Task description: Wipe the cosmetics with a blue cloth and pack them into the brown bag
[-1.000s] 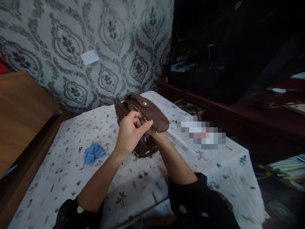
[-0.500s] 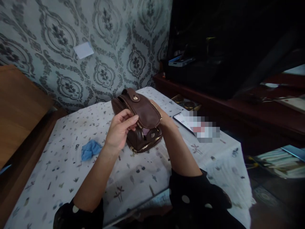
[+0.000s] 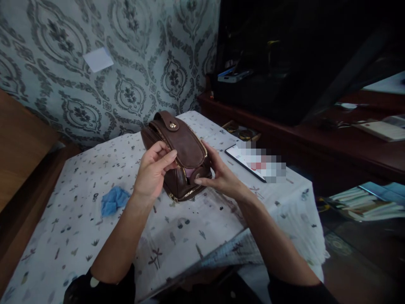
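Observation:
A brown leather bag (image 3: 185, 145) with gold zips and a snap flap stands on a table covered by a white patterned cloth (image 3: 79, 211). My left hand (image 3: 153, 171) pinches the bag's zip edge on its left front side. On the bag's right front, my right hand (image 3: 221, 175) rests with thumb and fingers against the lower pocket. The front compartment is open and something pinkish shows inside.
A crumpled blue cloth (image 3: 114, 200) lies on the table left of the bag. A phone (image 3: 249, 162) lies to the right near the table edge. Beyond stands a dark wooden cabinet (image 3: 284, 126); books (image 3: 363, 202) lie low at the right. Patterned wall behind.
My right hand came out from behind the bag and now holds its right front. The left hand stayed on the zip edge. The camera shifted, so the scene slid left.

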A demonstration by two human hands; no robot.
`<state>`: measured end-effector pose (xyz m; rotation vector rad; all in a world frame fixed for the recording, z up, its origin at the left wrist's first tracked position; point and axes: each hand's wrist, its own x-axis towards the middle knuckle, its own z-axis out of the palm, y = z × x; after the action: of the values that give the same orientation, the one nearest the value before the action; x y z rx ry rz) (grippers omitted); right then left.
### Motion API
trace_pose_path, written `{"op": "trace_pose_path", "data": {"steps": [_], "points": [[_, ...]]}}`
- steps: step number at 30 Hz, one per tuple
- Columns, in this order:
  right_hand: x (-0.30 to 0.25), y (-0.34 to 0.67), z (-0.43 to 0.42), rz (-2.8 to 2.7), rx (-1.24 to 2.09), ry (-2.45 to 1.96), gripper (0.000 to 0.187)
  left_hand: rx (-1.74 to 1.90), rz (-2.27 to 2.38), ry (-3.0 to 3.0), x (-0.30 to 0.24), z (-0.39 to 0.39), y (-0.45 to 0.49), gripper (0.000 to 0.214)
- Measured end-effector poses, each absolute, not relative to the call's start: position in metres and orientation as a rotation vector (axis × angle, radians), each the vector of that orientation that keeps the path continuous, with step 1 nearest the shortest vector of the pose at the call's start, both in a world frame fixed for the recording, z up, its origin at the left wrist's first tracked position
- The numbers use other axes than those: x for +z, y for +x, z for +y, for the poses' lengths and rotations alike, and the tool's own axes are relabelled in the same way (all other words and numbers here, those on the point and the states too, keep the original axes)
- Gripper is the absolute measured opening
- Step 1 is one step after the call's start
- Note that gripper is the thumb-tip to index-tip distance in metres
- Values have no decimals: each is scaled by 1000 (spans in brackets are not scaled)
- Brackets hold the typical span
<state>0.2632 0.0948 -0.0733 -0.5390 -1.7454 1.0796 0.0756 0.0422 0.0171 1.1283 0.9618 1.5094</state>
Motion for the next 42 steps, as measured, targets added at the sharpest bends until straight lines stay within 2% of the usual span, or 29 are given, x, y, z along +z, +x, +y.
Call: {"op": "trace_pose_path", "data": {"steps": [4,9,17,26,32,37,39,42], "points": [[-80,249,98,-1656,949,-668,114,1509,990,1147,19,42,77,27],[-84,246,101,-1629,950,-703,121,1509,1138,1356,20,35,78,23],[-86,245,103,-1627,897,-695,118,1275,1581,1680,15,20,87,16],[-85,246,104,-1610,915,-679,113,1096,1646,1815,23,15,86,14],[-85,246,105,-1629,923,-668,111,1139,1786,1870,18,11,93,16],[-82,259,104,-1706,1066,-583,118,1100,1801,2083,19,8,98,16],[-79,267,102,-1727,1213,-511,121,1012,1808,2178,21,8,98,29],[-75,274,99,-1667,1389,-436,110,967,1848,2257,21,10,97,35]]}}
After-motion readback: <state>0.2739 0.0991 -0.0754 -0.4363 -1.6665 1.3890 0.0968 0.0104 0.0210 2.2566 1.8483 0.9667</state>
